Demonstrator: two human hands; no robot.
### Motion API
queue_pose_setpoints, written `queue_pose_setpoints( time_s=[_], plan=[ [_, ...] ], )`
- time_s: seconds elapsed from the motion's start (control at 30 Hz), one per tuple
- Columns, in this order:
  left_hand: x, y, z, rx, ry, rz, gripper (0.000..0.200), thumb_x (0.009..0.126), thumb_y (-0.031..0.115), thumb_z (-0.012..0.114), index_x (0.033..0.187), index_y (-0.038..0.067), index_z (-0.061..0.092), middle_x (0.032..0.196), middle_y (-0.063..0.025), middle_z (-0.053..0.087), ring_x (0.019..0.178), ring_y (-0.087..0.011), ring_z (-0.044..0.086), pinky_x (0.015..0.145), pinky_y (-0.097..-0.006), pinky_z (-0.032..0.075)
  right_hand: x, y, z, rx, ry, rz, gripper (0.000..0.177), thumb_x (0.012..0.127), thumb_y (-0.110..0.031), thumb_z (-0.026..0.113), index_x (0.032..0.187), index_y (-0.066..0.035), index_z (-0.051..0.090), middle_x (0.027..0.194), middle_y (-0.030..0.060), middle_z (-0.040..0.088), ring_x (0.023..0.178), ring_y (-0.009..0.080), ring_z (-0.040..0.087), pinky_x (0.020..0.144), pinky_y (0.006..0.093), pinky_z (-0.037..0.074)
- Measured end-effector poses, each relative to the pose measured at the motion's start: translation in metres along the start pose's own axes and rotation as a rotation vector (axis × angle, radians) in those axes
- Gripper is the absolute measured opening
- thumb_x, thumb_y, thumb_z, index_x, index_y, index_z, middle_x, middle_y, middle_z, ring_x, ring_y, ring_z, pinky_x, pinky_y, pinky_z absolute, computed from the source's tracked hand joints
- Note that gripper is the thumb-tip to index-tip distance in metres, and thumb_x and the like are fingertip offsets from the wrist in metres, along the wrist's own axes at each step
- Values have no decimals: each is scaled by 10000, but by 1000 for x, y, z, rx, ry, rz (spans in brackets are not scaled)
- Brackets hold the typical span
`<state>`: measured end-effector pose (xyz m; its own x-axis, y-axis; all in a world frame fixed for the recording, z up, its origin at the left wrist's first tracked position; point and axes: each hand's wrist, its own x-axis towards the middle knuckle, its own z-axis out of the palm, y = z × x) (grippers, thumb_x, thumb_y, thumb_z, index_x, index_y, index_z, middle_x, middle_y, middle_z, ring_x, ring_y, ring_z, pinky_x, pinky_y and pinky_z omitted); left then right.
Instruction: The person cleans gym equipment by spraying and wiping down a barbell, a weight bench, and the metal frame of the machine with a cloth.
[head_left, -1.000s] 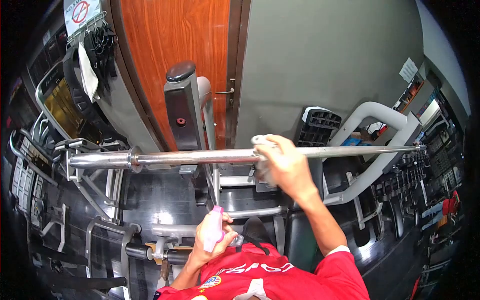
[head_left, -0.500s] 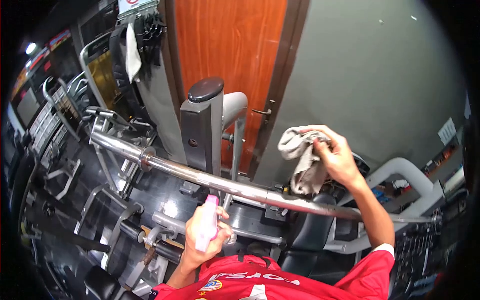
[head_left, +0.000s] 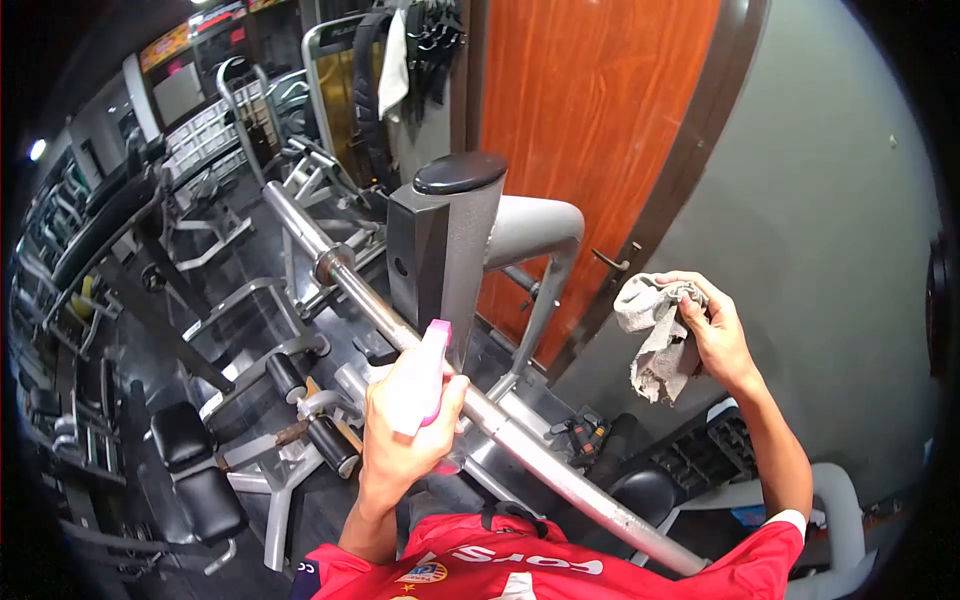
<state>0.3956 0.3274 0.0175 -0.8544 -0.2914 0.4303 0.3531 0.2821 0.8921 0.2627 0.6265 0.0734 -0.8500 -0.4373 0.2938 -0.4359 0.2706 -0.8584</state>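
Observation:
My left hand [head_left: 405,435] is wrapped round a spray bottle, whose white and pink trigger head [head_left: 428,375] shows above my fingers; most of the bottle is hidden. It is held just over a metal barbell [head_left: 545,457], which runs slantwise from the upper left to the lower right. In my right hand [head_left: 722,340] a crumpled grey cloth [head_left: 660,335] is pinched, its ragged end hanging down. Cloth and hand are in the air to the right of the bar, apart from it.
A grey rack post [head_left: 445,255] with a black cap rises behind the bar. Beyond it are a wooden door [head_left: 595,130] and a grey wall [head_left: 840,240]. A black padded bench [head_left: 205,500] stands at the lower left, with several gym machines behind it.
My view has turned to the left, so the bar now looks steeper. The spray bottle has moved up closer over the bar. The cloth stays in my right hand.

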Motion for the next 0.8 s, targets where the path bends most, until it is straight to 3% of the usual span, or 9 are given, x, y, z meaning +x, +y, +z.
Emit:
queue_pose_setpoints(
  time_s=[0.1,0.3,0.37,0.6,0.7,0.8],
  plan=[
    [-6,6,6,-35,60,-60,191,801,-1,660,978,-21,591,638,-58,589,497,-104,595,477,-236,463,8,7,-3,60,-32,-17,338,963,-285,515,1141,-5,578,1065,50,630,987,113,557,907,276,427],
    [2,14,13,112,-103,-73,109,811,52,663,870,9,581,551,-37,575,492,-103,600,478,-247,449,12,22,-8,123,-41,-65,349,964,-300,511,1139,-7,577,1065,52,629,997,117,559,914,276,424],
    [5,16,15,119,-217,-111,376,832,-26,606,1203,-35,541,823,-69,588,521,-88,569,455,-229,460,12,25,-10,118,-42,-74,342,968,-292,505,1150,-10,574,1075,51,626,998,116,559,912,276,425],
    [12,12,23,74,-229,-31,416,826,-34,609,1232,-22,521,828,-50,576,518,-89,566,455,-222,465,28,40,3,284,48,-27,368,986,-259,474,1278,-37,490,1141,58,596,1015,121,551,921,280,419],
    [9,13,22,-5,-193,-129,392,826,-44,608,1209,-31,526,815,-53,586,527,-92,575,457,-218,469,42,36,24,374,50,21,377,982,-274,481,1282,-45,489,1177,63,581,1070,126,522,957,282,396],
    [3,10,18,-89,-179,-176,337,818,-66,610,1147,-47,538,791,-71,612,556,-103,602,473,-221,481,66,14,58,348,122,-157,359,976,-251,500,1262,-36,506,1187,62,577,1096,125,512,974,279,382]
  ],
)
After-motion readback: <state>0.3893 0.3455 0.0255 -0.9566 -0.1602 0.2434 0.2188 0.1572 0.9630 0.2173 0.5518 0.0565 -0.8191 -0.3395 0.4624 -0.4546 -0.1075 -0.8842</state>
